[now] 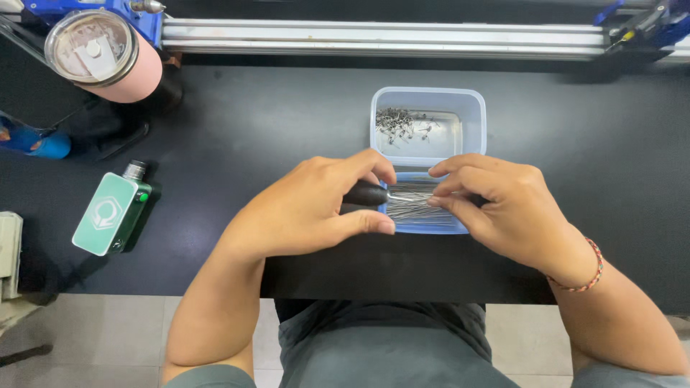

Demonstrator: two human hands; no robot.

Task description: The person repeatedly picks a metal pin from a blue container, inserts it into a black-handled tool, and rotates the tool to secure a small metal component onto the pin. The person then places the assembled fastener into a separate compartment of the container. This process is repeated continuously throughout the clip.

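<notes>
My left hand grips a small tool with a dark handle, its thin metal shaft pointing right. My right hand pinches at a bundle of thin metal pins lying in a shallow clear tray just in front of me. Both hands meet over this tray. Behind it stands a clear plastic box with a heap of several small dark metal parts in its left corner.
On the black table, a pink tumbler with a clear lid stands at the far left, with a green rectangular device nearer. A metal rail runs along the back edge. A blue object lies at the left edge.
</notes>
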